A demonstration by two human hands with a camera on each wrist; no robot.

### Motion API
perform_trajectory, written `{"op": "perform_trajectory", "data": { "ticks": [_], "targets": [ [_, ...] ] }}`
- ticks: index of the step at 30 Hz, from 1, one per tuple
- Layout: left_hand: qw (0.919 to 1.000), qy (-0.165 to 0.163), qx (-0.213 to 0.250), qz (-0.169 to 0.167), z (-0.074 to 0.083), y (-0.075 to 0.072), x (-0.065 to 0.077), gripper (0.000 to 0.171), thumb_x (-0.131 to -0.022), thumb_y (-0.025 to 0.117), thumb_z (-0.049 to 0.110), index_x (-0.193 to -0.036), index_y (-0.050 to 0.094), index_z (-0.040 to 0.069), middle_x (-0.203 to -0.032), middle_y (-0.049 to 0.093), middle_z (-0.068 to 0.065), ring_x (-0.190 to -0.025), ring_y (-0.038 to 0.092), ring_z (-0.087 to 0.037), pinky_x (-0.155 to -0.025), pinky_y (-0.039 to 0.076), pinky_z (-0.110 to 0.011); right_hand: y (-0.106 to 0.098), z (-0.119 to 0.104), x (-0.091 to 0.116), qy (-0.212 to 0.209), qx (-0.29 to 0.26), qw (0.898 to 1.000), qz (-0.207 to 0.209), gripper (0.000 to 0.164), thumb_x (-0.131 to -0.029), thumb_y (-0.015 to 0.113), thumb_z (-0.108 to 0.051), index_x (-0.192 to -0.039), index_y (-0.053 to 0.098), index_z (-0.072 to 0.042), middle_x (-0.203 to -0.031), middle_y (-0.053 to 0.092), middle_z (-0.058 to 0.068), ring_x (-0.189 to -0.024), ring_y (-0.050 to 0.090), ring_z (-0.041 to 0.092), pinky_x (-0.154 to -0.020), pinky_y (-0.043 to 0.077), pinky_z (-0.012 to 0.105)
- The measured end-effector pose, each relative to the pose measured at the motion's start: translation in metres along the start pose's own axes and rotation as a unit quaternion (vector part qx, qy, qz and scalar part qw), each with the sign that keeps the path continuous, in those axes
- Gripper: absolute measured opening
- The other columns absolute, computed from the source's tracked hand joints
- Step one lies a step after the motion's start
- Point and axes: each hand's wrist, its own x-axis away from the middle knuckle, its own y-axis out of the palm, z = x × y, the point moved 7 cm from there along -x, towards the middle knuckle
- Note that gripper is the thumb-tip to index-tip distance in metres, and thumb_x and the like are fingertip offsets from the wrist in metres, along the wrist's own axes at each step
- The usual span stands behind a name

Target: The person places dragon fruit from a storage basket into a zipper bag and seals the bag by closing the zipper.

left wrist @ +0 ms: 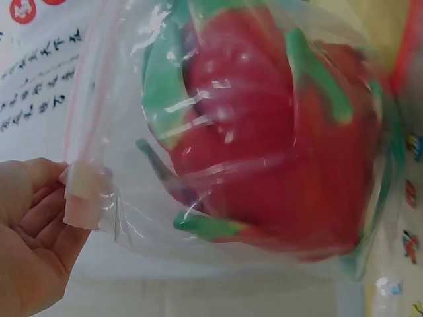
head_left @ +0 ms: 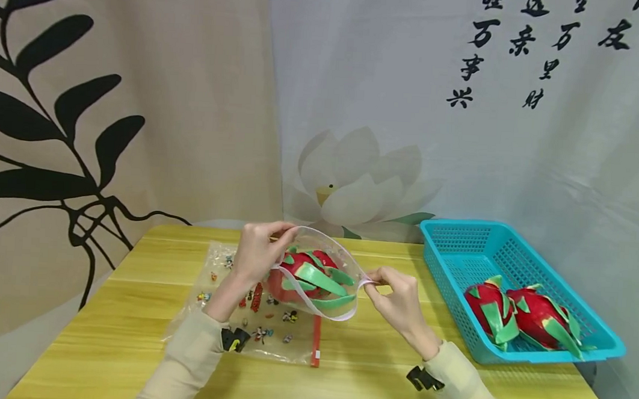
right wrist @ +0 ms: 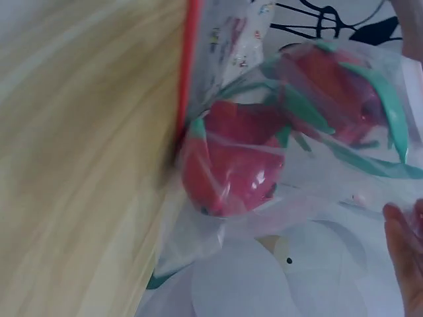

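Note:
A clear zip-lock bag (head_left: 309, 229) with a pale pink rim is held up over the table, its mouth spread wide toward the head camera. Inside lie red dragon fruits (left wrist: 244, 132) with green scales; the right wrist view shows two of them (right wrist: 231, 165). My left hand (head_left: 259, 250) pinches the rim at its left, by the slider (left wrist: 82, 188) in the left wrist view. At the opposite end of the mouth, my right hand (head_left: 398, 300) pinches the rim between thumb and fingers.
A flat clear bag (head_left: 268, 344) with cartoon prints and a red edge lies on the wooden table (head_left: 107, 321) beneath the held bag. On the right stands a blue plastic basket (head_left: 458, 243) with dragon fruits (head_left: 541, 316) in its near end. A printed curtain (head_left: 205, 97) hangs behind.

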Motion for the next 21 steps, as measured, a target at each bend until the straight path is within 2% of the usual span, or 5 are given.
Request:
{"op": "perform_trajectory", "data": {
  "ticks": [8,12,15,18,21],
  "targets": [
    [0.9986,-0.048,-0.018,-0.011,-0.028,-0.001,0.022,0.013,-0.088,0.065,0.005,-0.092,0.072,-0.004,-0.081,0.074,-0.015,-0.07,0.071,-0.022,-0.063,0.059,-0.025,0.002,0.012,-0.023,0.075,-0.017,0.996,0.054,0.015,-0.07,0.073,0.012,-0.069,0.065,-0.001,-0.066,0.071,0.011,-0.052,0.068,0.019,-0.053,0.053,0.014],
    [0.9976,-0.065,-0.016,-0.021,-0.031,0.001,0.039,0.013,-0.09,0.063,0.005,-0.094,0.071,-0.004,-0.081,0.074,-0.015,-0.071,0.072,-0.023,-0.064,0.058,-0.024,0.004,0.014,-0.028,0.103,0.003,0.993,0.055,0.013,-0.07,0.072,0.01,-0.068,0.065,-0.001,-0.064,0.07,0.011,-0.051,0.067,0.017,-0.053,0.052,0.011],
    [0.996,-0.073,-0.041,-0.032,-0.024,0.004,0.056,0.018,-0.093,0.059,0.011,-0.099,0.07,-0.003,-0.084,0.074,-0.015,-0.069,0.072,-0.022,-0.059,0.057,-0.02,0.006,0.014,-0.031,0.113,0.01,0.992,0.052,0.012,-0.07,0.071,0.009,-0.067,0.064,0.0,-0.064,0.07,0.011,-0.051,0.067,0.016,-0.052,0.05,0.01],
    [0.9886,-0.094,-0.087,-0.08,-0.014,0.014,0.081,0.042,-0.091,0.063,0.03,-0.119,0.063,-0.002,-0.075,0.07,-0.014,-0.048,0.058,-0.01,-0.042,0.044,-0.013,0.008,0.013,-0.033,0.116,0.015,0.992,0.05,0.011,-0.07,0.07,0.009,-0.067,0.064,-0.001,-0.063,0.07,0.011,-0.05,0.065,0.013,-0.051,0.049,0.009],
    [0.9778,-0.076,-0.146,-0.131,-0.001,0.026,0.105,0.079,-0.076,0.075,0.043,-0.136,0.048,-0.001,-0.082,0.069,-0.016,-0.042,0.038,-0.003,-0.037,0.029,-0.011,0.009,0.013,-0.033,0.115,0.016,0.992,0.052,0.011,-0.069,0.07,0.008,-0.067,0.064,-0.001,-0.063,0.07,0.011,-0.049,0.064,0.012,-0.05,0.048,0.009]
  ]
}}
